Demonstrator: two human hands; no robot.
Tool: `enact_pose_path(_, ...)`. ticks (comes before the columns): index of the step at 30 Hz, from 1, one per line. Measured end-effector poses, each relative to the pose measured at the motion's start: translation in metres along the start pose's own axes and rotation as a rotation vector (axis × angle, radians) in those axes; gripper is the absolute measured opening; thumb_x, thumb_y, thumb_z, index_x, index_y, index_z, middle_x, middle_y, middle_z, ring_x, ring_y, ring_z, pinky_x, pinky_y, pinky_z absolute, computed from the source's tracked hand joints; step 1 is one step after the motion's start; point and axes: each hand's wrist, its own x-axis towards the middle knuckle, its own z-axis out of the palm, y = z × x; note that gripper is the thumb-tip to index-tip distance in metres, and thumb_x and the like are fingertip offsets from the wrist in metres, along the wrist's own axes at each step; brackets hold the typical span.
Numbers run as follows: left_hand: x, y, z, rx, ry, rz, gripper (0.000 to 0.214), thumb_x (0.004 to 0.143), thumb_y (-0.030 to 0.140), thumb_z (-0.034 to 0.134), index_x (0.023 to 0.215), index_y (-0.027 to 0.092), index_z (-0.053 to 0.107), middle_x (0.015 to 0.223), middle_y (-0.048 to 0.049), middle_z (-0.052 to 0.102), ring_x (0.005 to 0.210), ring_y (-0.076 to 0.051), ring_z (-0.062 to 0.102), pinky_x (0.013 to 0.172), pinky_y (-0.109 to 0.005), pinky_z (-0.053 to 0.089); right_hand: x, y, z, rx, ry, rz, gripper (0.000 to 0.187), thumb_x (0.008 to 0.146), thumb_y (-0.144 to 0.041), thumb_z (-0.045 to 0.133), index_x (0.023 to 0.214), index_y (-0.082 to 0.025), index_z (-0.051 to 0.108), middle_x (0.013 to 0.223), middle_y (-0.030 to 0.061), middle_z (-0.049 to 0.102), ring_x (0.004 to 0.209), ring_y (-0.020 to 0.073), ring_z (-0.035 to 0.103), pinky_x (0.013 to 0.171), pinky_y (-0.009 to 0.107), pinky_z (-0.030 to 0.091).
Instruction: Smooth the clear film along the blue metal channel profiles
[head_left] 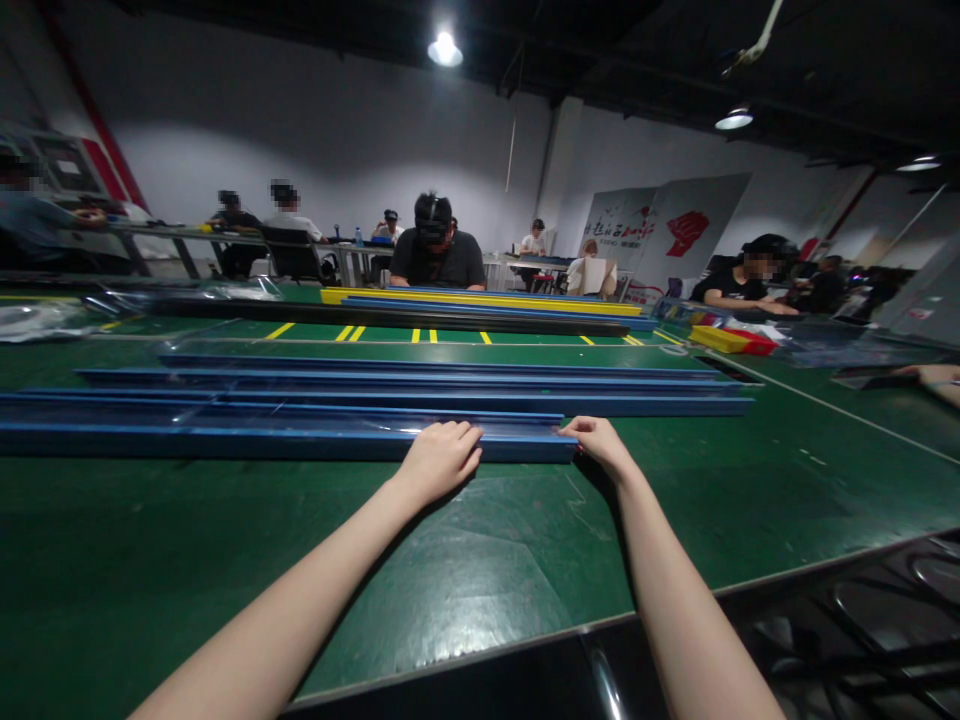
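A long blue channel strip (300,443) with raised walls lies across the table in front of me. Clear, shiny film shows inside its trough. My left hand (442,460) is closed over the near wall, a little short of the right end, fingers curled into the trough. At that right end, my right hand (598,446) is pinched, thumb and fingertips touching the end; whatever lies between them is too small to make out. Just beyond, more blue channel strips (645,405) lie parallel to the first.
The green table (465,580) has yellow stripes farther back. Across it lie a long black strip (450,316) and a yellow strip (480,298). Clear plastic wrap (37,318) is at the left, yellow and red pieces (727,340) at the right. A person (439,250) sits opposite.
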Motion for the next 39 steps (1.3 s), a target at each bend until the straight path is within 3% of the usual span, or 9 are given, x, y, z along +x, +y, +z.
enact_pose_path(17,0.000,0.000,-0.001,0.002,-0.014,-0.009,0.021,0.085,0.029,0.037,0.091,0.017,0.053,0.084,-0.0041,0.060,0.078,-0.017,0.055,0.065,-0.027,0.039,-0.005,-0.010,-0.001,0.153,-0.027,0.092,0.015,0.053,-0.031,0.056,0.049,-0.017,0.053,0.038,-0.0053,0.042,0.039,0.0058,0.036,0.041,0.020,0.026)
enact_pose_path(39,0.000,-0.007,-0.002,-0.022,-0.057,0.002,0.024,0.086,0.033,0.037,0.094,0.018,0.053,0.090,-0.0050,0.058,0.085,-0.017,0.053,0.070,-0.027,0.039,-0.007,-0.014,-0.004,0.189,-0.058,0.099,0.011,0.053,-0.025,0.057,0.053,-0.015,0.061,0.048,-0.0005,0.055,0.043,0.0070,0.042,0.043,0.020,0.031)
